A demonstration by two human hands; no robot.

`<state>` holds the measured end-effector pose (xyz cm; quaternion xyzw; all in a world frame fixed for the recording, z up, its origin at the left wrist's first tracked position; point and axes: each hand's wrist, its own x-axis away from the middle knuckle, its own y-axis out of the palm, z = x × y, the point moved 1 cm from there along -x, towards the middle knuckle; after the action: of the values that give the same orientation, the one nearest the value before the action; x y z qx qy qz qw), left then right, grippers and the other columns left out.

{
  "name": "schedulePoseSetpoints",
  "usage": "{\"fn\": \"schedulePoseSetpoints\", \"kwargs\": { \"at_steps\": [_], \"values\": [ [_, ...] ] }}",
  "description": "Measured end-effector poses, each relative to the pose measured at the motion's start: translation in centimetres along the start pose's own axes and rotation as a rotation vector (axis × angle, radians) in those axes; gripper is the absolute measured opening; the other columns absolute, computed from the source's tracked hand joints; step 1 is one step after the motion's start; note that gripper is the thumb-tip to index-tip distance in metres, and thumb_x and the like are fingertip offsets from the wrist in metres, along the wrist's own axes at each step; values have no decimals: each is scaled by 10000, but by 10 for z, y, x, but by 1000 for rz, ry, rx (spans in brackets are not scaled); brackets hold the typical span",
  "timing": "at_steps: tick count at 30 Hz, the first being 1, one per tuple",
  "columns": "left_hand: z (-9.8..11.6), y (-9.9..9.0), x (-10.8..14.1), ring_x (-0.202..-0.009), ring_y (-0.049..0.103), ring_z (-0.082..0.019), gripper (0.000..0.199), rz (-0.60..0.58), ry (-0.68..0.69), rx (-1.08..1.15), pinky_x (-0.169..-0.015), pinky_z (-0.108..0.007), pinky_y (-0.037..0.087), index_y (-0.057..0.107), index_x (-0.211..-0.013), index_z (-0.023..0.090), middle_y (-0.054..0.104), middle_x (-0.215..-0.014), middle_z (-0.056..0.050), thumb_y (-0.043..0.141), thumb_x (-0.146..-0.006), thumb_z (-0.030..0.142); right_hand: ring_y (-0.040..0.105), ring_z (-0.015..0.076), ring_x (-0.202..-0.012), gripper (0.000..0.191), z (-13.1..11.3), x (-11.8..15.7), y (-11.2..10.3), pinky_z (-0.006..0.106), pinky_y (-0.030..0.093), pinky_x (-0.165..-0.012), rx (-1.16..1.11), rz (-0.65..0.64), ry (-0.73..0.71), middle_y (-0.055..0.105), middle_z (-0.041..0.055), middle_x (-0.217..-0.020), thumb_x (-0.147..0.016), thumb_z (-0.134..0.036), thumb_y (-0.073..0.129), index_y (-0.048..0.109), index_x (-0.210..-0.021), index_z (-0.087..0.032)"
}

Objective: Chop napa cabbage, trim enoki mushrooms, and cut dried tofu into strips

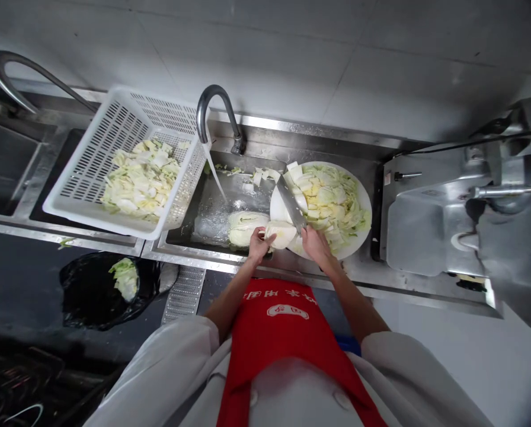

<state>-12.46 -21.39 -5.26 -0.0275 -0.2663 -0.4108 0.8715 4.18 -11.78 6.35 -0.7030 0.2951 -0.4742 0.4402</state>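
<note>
My left hand grips a pale piece of cabbage over the near left edge of a round white cutting board. In my right hand is the handle of a cleaver, its blade pointing up and left across the board. Chopped cabbage is heaped on the board's right side, and a larger white slab of cabbage lies beside the blade. Left of my left hand, a cabbage half rests in the sink.
Water runs from a curved faucet into the sink. A white slotted basket with cut cabbage stands to the left. Below it, a black bag holds a cabbage leaf. Metal equipment stands on the right.
</note>
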Motion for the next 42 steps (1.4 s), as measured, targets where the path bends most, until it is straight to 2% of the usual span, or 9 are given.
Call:
{"fn": "schedulePoseSetpoints", "kwargs": {
  "at_steps": [7,13,18,24,30,34,37,40,42],
  "values": [
    [-14,12,7,-686,657,-157,637,42,36,9,-600,-257,525,586,-1023,205,690,-855,-20,930,-580,507,750,273,-939,421,-17,40,19,316,513,-800,53,-20,-30,773,188,-998,-1116,-302,300,666,-1226,-126],
    [-5,4,1,-742,662,-149,599,-54,77,-64,-661,-272,561,591,-1082,199,685,-968,-34,923,-632,414,730,248,-1049,408,-29,-7,26,286,497,-859,9,-42,-51,766,190,-1130,-1115,-284,322,672,-1250,-124],
    [9,8,-11,-849,669,-175,685,-199,86,-32,-758,-304,577,626,-1136,202,689,-1021,-36,953,-556,362,706,257,-1112,393,-7,-31,9,279,471,-866,-39,-43,-48,753,185,-1182,-1109,-338,383,697,-1202,-121],
    [1,10,-4,-722,665,-133,640,99,26,127,-608,-244,534,460,-1013,255,625,-924,23,908,-624,495,721,268,-1048,424,0,9,2,300,474,-855,-3,43,49,751,197,-1120,-1117,-317,320,667,-1231,-102],
    [-9,23,2,-654,617,-115,667,86,126,109,-599,-231,508,430,-1002,261,611,-791,56,916,-628,522,743,282,-983,409,-19,40,12,328,509,-843,30,-19,-5,759,202,-1040,-1113,-306,329,666,-1231,-106],
    [-7,23,-1,-665,612,-122,664,57,100,116,-615,-241,508,413,-993,265,596,-791,56,921,-636,500,740,285,-1030,392,-29,22,25,329,514,-876,-9,-36,-36,763,200,-1065,-1105,-271,348,688,-1227,-120],
    [-4,19,-1,-795,652,-144,661,35,107,124,-685,-262,540,455,-1045,262,622,-967,2,931,-624,443,731,268,-1064,422,-35,-3,28,315,501,-895,-59,-49,-44,763,184,-1118,-1115,-283,321,702,-1223,-136],
    [3,12,-4,-881,662,-160,691,-54,121,136,-721,-262,546,544,-1159,262,629,-1102,-30,938,-601,367,719,255,-1087,407,-28,-23,21,293,483,-891,-64,-36,-35,760,177,-1157,-1111,-315,358,707,-1214,-131],
    [7,6,-9,-814,637,-137,590,-81,110,122,-690,-240,522,616,-1065,234,630,-1024,-14,943,-583,330,719,245,-1067,403,-17,-28,15,279,476,-866,-69,-31,-22,764,171,-1142,-1106,-340,383,709,-1203,-124]
  ]
}}
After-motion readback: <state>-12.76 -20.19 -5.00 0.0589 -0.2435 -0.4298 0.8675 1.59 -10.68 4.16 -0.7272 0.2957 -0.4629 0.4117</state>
